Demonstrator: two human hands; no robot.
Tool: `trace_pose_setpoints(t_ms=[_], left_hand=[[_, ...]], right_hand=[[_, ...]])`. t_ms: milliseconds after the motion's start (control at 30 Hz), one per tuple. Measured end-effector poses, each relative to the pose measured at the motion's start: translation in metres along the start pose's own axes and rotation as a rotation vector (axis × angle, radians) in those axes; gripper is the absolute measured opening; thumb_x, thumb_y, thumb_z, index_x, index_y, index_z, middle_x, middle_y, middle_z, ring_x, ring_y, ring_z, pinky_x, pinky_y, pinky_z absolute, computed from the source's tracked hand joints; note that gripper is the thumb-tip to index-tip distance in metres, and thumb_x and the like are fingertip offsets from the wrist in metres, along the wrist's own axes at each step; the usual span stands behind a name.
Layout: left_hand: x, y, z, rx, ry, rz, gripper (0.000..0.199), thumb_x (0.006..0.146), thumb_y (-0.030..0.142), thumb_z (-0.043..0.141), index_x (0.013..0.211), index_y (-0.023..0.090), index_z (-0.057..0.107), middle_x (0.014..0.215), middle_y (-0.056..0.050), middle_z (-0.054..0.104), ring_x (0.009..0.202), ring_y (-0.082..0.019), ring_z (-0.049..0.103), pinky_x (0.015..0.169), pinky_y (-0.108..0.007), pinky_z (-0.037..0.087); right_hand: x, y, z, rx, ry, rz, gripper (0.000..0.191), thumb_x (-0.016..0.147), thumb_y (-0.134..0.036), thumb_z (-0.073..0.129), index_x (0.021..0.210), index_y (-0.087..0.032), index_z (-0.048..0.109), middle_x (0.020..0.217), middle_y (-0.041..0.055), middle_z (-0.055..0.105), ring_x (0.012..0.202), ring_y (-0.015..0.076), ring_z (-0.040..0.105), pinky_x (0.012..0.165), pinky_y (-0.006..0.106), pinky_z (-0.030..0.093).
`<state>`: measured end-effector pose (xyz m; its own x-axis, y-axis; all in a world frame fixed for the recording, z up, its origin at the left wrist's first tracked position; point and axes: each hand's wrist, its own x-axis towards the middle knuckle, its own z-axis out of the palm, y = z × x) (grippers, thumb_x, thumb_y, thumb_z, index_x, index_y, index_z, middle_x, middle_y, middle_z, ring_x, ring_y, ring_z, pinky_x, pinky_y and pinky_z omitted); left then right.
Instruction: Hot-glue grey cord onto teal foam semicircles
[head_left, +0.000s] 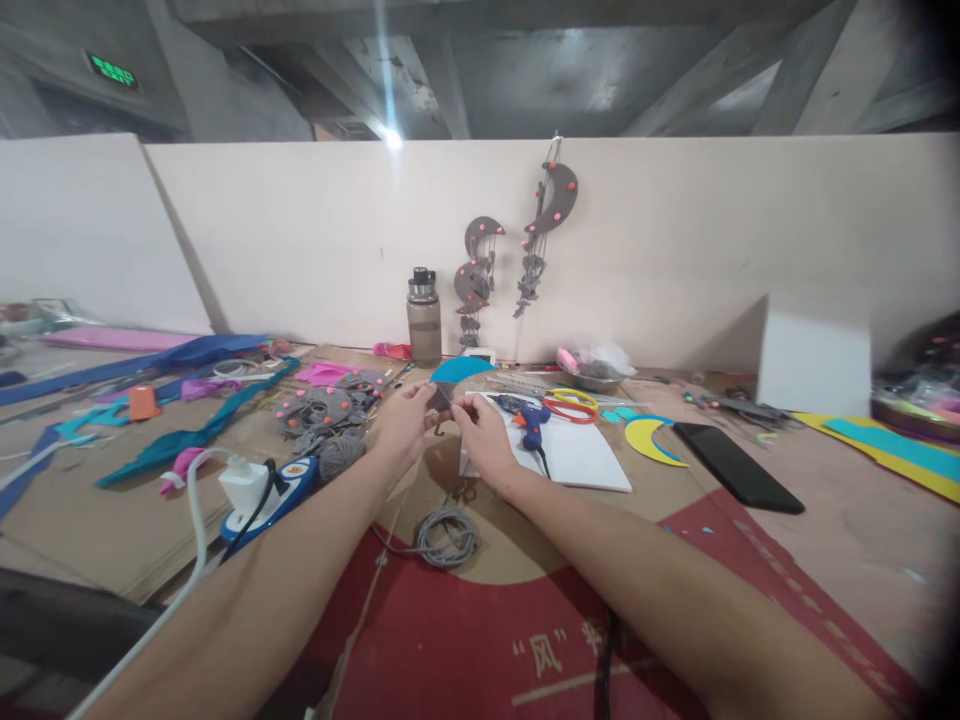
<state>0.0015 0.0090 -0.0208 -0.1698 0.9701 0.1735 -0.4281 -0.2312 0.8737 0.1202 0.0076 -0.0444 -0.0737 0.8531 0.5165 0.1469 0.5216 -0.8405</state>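
Note:
Both hands meet above the cardboard at the middle of the head view. My left hand (405,420) pinches a small dark grey piece (444,395) from its left side. My right hand (480,428) has its fingers closed at the right edge of the same piece. Behind them lies a blue felt shape (463,369). A blue glue gun (533,425) rests on a white board (585,455) just right of my right hand. Nearer to me is a coil of grey cord (448,537). A ball of grey yarn (342,453) sits left of my left hand.
A bottle (424,325) stands by the white partition (337,240). To the right are scissors (574,403), a yellow crescent (651,442) and a phone (739,467). A power strip (274,500) with a white cable lies beside my left forearm. Moon-shaped hangings (556,198) hang behind.

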Motion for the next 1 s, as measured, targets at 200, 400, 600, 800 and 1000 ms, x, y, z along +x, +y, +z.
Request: trace_pose_setpoints(t_ms=[200, 400, 600, 800, 1000], left_hand=[[0.011, 0.009, -0.01, -0.063, 0.06, 0.021, 0.009, 0.07, 0.017, 0.06, 0.078, 0.011, 0.061, 0.076, -0.007, 0.068, 0.068, -0.015, 0.065, 0.06, -0.027, 0.055], [0.019, 0.011, -0.018, -0.155, 0.161, 0.039, 0.002, 0.071, 0.013, 0.059, 0.073, 0.012, 0.06, 0.071, -0.004, 0.066, 0.066, -0.013, 0.064, 0.071, -0.032, 0.056], [0.024, 0.008, -0.024, -0.18, 0.255, 0.044, 0.003, 0.071, 0.01, 0.059, 0.072, 0.013, 0.058, 0.07, -0.004, 0.066, 0.065, -0.013, 0.064, 0.068, -0.032, 0.057], [0.024, 0.005, -0.028, -0.161, 0.231, 0.044, 0.004, 0.071, 0.009, 0.058, 0.07, 0.013, 0.059, 0.071, -0.004, 0.066, 0.066, -0.014, 0.064, 0.071, -0.035, 0.057], [0.02, 0.008, -0.027, -0.18, 0.184, 0.099, 0.002, 0.07, 0.012, 0.061, 0.069, 0.014, 0.06, 0.075, -0.004, 0.066, 0.07, -0.014, 0.064, 0.076, -0.033, 0.055]], right_hand=[[0.005, -0.014, -0.007, -0.1, -0.127, 0.029, 0.022, 0.079, -0.031, 0.049, 0.086, -0.019, 0.065, 0.077, -0.0005, 0.064, 0.07, 0.0136, 0.053, 0.069, 0.027, 0.04], [0.017, -0.043, -0.029, -0.113, -0.322, 0.194, 0.015, 0.073, -0.03, 0.057, 0.076, -0.018, 0.065, 0.058, -0.0044, 0.051, 0.053, 0.0087, 0.042, 0.049, 0.021, 0.032], [0.022, -0.099, -0.059, 0.284, -0.438, 0.35, 0.021, 0.07, -0.034, 0.064, 0.079, -0.015, 0.064, 0.055, -0.0072, 0.039, 0.044, 0.0032, 0.028, 0.039, 0.017, 0.017], [0.019, -0.127, -0.071, 0.429, -0.454, 0.228, 0.017, 0.074, -0.032, 0.065, 0.079, -0.016, 0.062, 0.064, -0.0032, 0.051, 0.056, 0.0067, 0.047, 0.056, 0.021, 0.042], [0.009, -0.141, -0.073, 0.364, -0.581, 0.121, 0.021, 0.079, -0.039, 0.059, 0.086, -0.02, 0.061, 0.072, -0.0015, 0.059, 0.063, 0.0109, 0.055, 0.06, 0.026, 0.047]])
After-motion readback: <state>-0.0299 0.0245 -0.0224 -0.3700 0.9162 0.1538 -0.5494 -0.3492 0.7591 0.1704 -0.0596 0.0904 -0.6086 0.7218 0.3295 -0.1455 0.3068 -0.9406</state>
